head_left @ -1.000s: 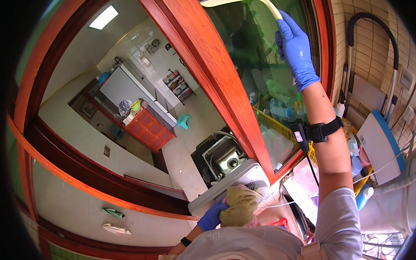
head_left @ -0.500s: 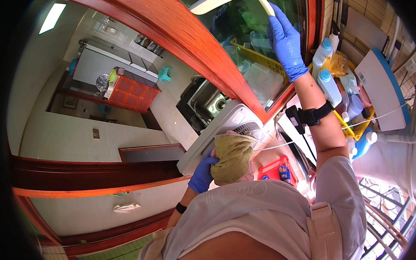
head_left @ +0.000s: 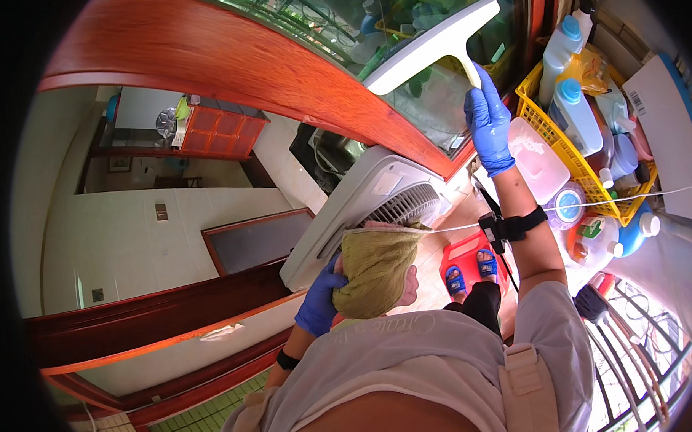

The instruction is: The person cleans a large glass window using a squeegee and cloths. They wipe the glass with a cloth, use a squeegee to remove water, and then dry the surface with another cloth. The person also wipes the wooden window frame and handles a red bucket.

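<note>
My right hand (head_left: 490,130), in a blue glove, grips the handle of a white window squeegee (head_left: 439,45). Its wide blade lies against or very near the dark window glass (head_left: 322,21), with one end by the reddish wooden frame (head_left: 214,55). Whether the blade touches along its whole length, I cannot tell. Close to my body, my left hand (head_left: 320,295), also gloved in blue, clasps an olive-green cloth (head_left: 378,270). Something pink shows beneath this cloth. The left fingers are partly hidden behind it.
A white fan-like appliance (head_left: 365,209) stands beside the frame, close to the cloth. Under my blue sandals is a red stool (head_left: 451,258). To the right, a yellow basket (head_left: 569,155) holds several bottles, and a white cord (head_left: 636,197) crosses my right forearm.
My right hand has brought the squeegee lower along the glass, and its blade now shows fully. My view has tilted down, revealing more of the stool and both sandals. The left hand still holds the cloth.
</note>
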`<action>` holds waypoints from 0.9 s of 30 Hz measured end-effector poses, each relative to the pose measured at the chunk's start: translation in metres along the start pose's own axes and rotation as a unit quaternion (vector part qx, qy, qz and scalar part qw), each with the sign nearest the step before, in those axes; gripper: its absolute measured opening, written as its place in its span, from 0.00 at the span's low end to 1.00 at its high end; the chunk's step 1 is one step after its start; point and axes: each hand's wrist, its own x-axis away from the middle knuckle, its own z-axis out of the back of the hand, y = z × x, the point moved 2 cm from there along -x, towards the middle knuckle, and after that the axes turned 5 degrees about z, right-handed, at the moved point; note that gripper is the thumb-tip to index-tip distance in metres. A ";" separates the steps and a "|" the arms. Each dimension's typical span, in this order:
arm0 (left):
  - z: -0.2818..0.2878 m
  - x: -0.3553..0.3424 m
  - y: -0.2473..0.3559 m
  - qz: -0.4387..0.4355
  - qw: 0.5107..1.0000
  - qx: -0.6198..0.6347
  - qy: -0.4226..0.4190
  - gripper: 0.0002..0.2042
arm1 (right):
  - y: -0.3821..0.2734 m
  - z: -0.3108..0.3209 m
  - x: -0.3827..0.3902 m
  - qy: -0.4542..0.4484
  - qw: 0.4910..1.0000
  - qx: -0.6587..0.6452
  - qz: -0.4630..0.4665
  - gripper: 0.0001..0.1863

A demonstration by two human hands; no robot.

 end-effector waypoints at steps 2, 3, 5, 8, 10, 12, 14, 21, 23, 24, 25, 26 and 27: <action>0.000 -0.002 0.001 -0.014 1.000 0.001 0.018 0.37 | 0.014 0.006 0.007 0.003 0.999 0.031 0.008 0.20; 0.001 -0.003 0.001 -0.022 0.999 0.002 0.027 0.38 | 0.019 0.008 0.009 0.009 0.999 0.044 0.011 0.20; 0.005 -0.002 0.000 -0.025 0.998 0.005 0.056 0.38 | 0.035 0.013 0.016 0.015 0.997 0.074 0.022 0.19; 0.011 -0.002 -0.003 -0.023 0.997 0.015 0.077 0.39 | 0.059 0.020 0.029 0.019 0.996 0.089 0.002 0.19; 0.018 -0.004 -0.005 -0.019 0.996 0.024 0.079 0.41 | 0.076 0.023 0.037 0.027 0.996 0.087 0.006 0.19; 0.029 -0.004 -0.009 -0.011 0.996 0.038 0.080 0.42 | 0.089 0.025 0.047 0.036 0.997 0.075 0.001 0.19; 0.033 -0.005 -0.011 -0.018 0.996 0.037 0.083 0.43 | 0.102 0.030 0.057 0.031 0.994 0.106 -0.021 0.19; 0.048 -0.002 -0.017 -0.029 0.993 -0.003 0.110 0.46 | 0.176 0.069 0.132 0.040 0.965 0.251 -0.062 0.18; 0.039 -0.008 -0.013 -0.037 0.996 0.016 0.077 0.45 | 0.186 0.078 0.139 0.027 0.956 0.285 -0.061 0.19; 0.036 -0.009 -0.013 -0.041 0.997 0.026 0.061 0.45 | 0.186 0.080 0.139 0.020 0.951 0.302 -0.060 0.19; 0.040 -0.011 -0.016 -0.051 0.997 0.026 0.052 0.44 | 0.186 0.083 0.140 0.020 0.950 0.306 -0.057 0.19; 0.044 -0.009 -0.017 -0.063 0.997 0.021 0.045 0.43 | 0.188 0.085 0.142 0.014 0.947 0.314 -0.070 0.19; 0.048 -0.008 -0.017 -0.076 0.996 0.017 0.038 0.42 | 0.191 0.088 0.144 0.008 0.943 0.323 -0.083 0.19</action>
